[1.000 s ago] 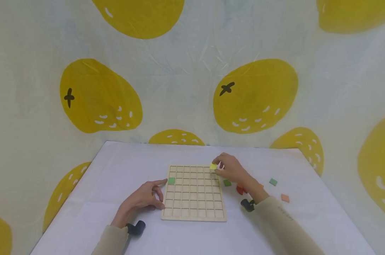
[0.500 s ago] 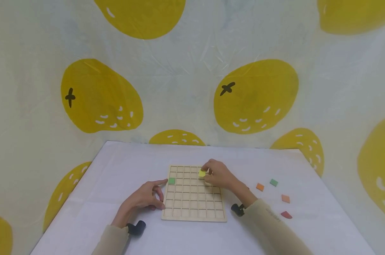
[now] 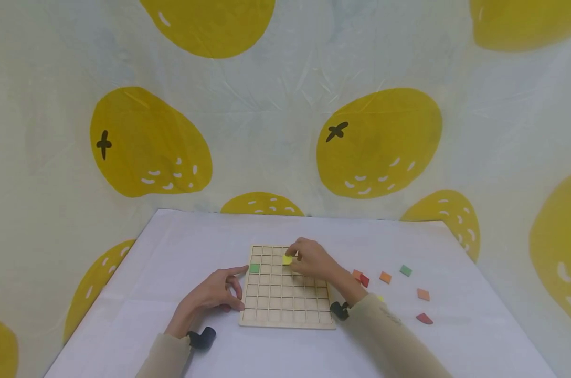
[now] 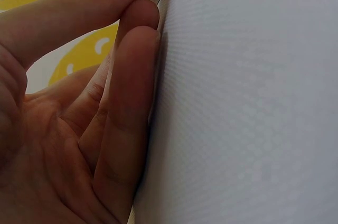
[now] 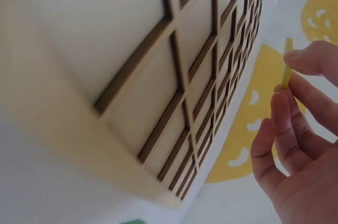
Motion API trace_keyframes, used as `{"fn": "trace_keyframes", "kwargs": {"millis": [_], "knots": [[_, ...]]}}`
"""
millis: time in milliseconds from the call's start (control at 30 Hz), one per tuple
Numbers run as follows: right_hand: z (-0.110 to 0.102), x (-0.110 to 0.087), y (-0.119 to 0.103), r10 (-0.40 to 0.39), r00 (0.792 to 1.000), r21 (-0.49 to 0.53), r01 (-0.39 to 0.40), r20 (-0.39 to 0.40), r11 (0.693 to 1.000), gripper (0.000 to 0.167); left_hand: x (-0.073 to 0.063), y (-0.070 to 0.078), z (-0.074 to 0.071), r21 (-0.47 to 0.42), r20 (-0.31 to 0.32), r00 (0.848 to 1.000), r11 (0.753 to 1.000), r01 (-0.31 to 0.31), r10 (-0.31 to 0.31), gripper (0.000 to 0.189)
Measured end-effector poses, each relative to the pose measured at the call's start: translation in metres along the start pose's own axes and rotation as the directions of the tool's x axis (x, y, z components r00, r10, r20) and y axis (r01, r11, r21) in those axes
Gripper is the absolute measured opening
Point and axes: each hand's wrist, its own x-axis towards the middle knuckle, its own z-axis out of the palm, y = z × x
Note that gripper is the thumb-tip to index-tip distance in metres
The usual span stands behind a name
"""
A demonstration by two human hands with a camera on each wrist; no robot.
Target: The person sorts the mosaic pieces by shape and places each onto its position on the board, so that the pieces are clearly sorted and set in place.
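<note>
A pale wooden grid board (image 3: 281, 303) lies on the white table, a green square tile (image 3: 254, 268) in its left column. Above the upper middle of the board, my right hand (image 3: 312, 261) pinches a yellow tile (image 3: 287, 260) between thumb and fingertips. In the right wrist view this yellow tile (image 5: 287, 65) shows edge-on, raised off the grid. My left hand (image 3: 214, 290) stays at the board's left edge, with index fingertip and thumb touching it apart from each other. Its other fingers are bent loosely, seen close in the left wrist view.
Right of the board lie loose pieces: an orange tile (image 3: 386, 277), a green tile (image 3: 405, 271), a salmon tile (image 3: 423, 294) and a red rounded piece (image 3: 424, 318). Another red piece (image 3: 365, 281) overlaps an orange one beside my right forearm. My right sleeve partly hides a yellow piece (image 3: 381, 298).
My right hand has carried the yellow tile leftward from the board's top right corner to over its upper middle. Pieces its forearm covered now show. My left hand has not moved.
</note>
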Motion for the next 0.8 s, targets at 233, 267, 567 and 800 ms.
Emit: {"fn": "trace_keyframes", "kwargs": {"millis": [233,267,567,800], "knots": [[0.007,0.006,-0.005,0.002,0.999,0.008,-0.002,0.032,1.0,0.027,0.001,0.001,0.001,0.016,-0.002,1.0,1.0,0.003,-0.003,0.102],[0.008,0.006,-0.006,0.003,0.999,0.011,-0.003,0.037,1.0,0.027,0.0,0.001,0.001,0.017,-0.002,1.0,1.0,0.003,-0.003,0.102],[0.013,0.012,-0.015,0.048,0.995,0.006,-0.049,0.082,0.999,0.029,-0.001,0.002,0.0,0.006,0.006,1.0,1.0,0.005,-0.005,0.102],[0.015,0.016,-0.018,0.079,0.99,0.022,-0.082,0.118,0.996,0.031,-0.002,0.004,0.0,0.013,-0.002,1.0,1.0,0.012,-0.012,0.101]]}}
